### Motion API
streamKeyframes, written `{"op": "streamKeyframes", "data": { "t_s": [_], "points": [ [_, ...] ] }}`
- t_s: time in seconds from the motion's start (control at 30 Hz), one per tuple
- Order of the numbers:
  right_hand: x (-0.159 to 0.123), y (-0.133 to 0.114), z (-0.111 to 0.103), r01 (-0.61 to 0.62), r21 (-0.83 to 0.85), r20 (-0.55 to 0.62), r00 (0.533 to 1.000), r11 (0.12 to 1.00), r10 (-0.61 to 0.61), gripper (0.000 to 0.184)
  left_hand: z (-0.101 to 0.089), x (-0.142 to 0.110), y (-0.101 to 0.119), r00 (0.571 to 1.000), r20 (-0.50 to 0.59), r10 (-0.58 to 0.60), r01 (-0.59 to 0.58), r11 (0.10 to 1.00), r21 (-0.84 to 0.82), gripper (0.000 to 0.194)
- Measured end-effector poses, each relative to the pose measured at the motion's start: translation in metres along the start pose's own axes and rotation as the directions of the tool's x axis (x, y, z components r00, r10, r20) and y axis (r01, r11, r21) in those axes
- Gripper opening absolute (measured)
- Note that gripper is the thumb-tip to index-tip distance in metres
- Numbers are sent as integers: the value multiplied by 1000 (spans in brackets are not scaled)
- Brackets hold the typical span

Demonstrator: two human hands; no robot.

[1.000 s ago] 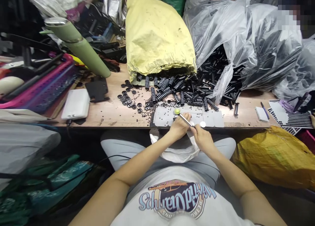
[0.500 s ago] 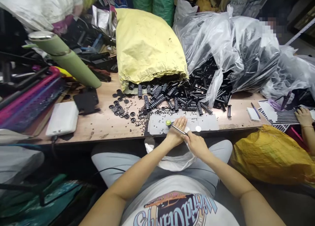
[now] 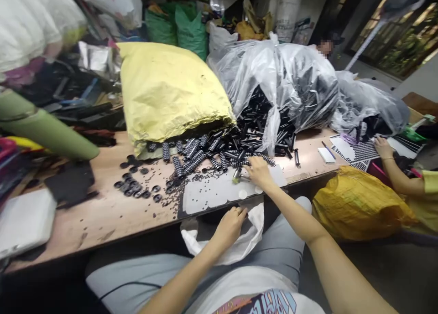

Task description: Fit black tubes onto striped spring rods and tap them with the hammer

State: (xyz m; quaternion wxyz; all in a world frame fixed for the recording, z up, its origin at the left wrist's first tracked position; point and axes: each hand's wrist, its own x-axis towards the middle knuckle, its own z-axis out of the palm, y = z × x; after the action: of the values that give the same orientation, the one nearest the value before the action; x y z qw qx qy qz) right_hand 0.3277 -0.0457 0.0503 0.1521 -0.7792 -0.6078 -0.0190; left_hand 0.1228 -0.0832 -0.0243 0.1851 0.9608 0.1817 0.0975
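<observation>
My right hand (image 3: pixel 259 172) is stretched over the white sheet (image 3: pixel 205 193), by the front of a heap of studded black cylinders (image 3: pixel 195 161). A short metal rod with a yellow-green knob (image 3: pixel 236 177) sticks out from under its curled fingers, slightly blurred; the hand appears to grip it. My left hand (image 3: pixel 231 223) hangs below the table edge, over the mouth of a white bag (image 3: pixel 255 232) on my lap. Its fingers are pinched together, and a small dark thing shows at their tips, too unclear to name. Tiny black bits are scattered over the sheet and table.
A yellow sack (image 3: pixel 171 90) lies behind the cylinders, and clear plastic bags (image 3: pixel 253 72) of black parts stand beside it. Black discs (image 3: pixel 130 186) lie to the left, near a white box (image 3: pixel 27 218). At right, another person's hand (image 3: pixel 383 147) rests by patterned sheets, above an orange-yellow sack (image 3: pixel 359 204).
My hands were together around the metal rod; now they are apart. The left has dropped to the bag, the right has moved toward the cylinders. The view has swung right.
</observation>
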Motion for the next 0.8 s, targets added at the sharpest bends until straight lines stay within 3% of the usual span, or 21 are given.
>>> {"op": "streamKeyframes", "data": {
  "t_s": [0.13,0.2,0.23,0.3,0.37,0.4,0.47,0.53,0.57,0.63,0.73,0.8],
  "points": [
    [48,-21,8,48,55,67,996,997,-52,15,7,-5,-14,1000,-14,-19,19,999,-32,34],
    [52,-26,3,63,178,43,996,982,-72,12,-3,-5,-19,988,-157,-1,-12,996,-84,34],
    [49,-27,-2,74,297,22,996,952,-84,11,-12,-5,-21,962,-272,-19,-10,995,-104,35],
    [34,-28,-13,65,615,54,991,786,-125,14,-35,-1,-24,848,-515,-124,62,989,-136,38],
    [17,-27,-24,-53,848,212,946,527,-247,25,-61,4,-27,730,-632,-258,169,965,-199,42],
    [9,-26,-28,-131,895,289,899,427,-329,30,-71,7,-28,723,-623,-300,170,950,-260,41],
    [-3,-26,-34,-233,907,374,828,350,-417,39,-85,13,-30,799,-487,-353,114,884,-453,34],
    [-12,-29,-34,-176,890,340,872,421,-353,44,-88,17,-31,863,-280,-421,137,728,-672,30],
    [-15,-32,-33,-90,861,271,913,500,-304,48,-86,19,-30,862,-191,-469,172,626,-761,31],
    [-23,-39,-29,130,731,100,951,669,-294,67,-80,21,-27,804,-61,-591,226,399,-889,36],
    [-33,-52,-21,371,483,55,891,793,-450,102,-70,22,-22,712,65,-699,203,116,-972,41],
    [-38,-58,-16,413,390,92,872,823,-481,102,-66,21,-21,708,86,-701,193,74,-978,40]
  ]
}}
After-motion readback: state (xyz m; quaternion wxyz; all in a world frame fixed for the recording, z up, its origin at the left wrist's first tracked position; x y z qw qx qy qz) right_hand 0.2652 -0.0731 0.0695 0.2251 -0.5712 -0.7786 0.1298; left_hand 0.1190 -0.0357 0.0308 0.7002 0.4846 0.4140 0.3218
